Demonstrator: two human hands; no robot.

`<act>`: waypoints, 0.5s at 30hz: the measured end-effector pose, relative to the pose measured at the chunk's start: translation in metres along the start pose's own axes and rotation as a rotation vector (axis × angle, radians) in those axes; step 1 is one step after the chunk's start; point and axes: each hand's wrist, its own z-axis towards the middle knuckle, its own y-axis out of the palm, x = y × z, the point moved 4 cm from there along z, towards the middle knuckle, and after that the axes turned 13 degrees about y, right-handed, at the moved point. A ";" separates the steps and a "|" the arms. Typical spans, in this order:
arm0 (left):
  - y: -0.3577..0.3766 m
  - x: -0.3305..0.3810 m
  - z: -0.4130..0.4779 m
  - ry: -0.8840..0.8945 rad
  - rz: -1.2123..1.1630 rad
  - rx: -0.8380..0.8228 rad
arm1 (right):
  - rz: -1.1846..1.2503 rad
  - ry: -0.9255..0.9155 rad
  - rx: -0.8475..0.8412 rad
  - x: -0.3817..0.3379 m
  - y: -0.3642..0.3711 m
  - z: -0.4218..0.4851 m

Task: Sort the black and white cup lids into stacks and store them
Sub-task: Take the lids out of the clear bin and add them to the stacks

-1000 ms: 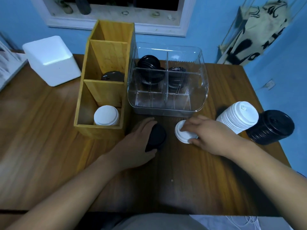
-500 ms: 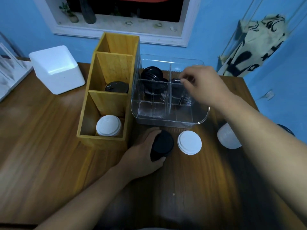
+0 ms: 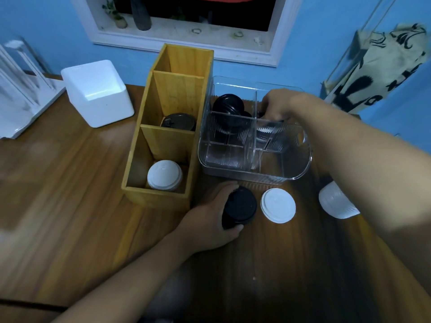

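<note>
Blue wall behind wooden table; left hand grips black lids, right hand reaches into clear organizer, hold unclear.

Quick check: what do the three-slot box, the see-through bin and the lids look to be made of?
Three-slot box: wood, matte, by its yellow grain and thick panels. See-through bin: clear hard plastic, glossy, with ribbed walls. White lid on the table: likely thin moulded plastic, matte, raised rim. Black stack in the left hand: probably the same plastic, slightly shinier.
</note>
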 end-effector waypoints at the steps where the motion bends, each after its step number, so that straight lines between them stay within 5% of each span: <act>1: 0.000 0.000 0.000 0.002 0.001 0.001 | 0.016 -0.005 0.000 0.002 -0.002 -0.003; 9: -0.001 -0.001 0.000 0.003 -0.026 -0.030 | 0.232 -0.091 0.188 0.032 -0.042 -0.057; 15: -0.003 0.002 -0.004 0.019 -0.039 -0.065 | 0.725 -0.302 0.277 0.051 0.005 -0.171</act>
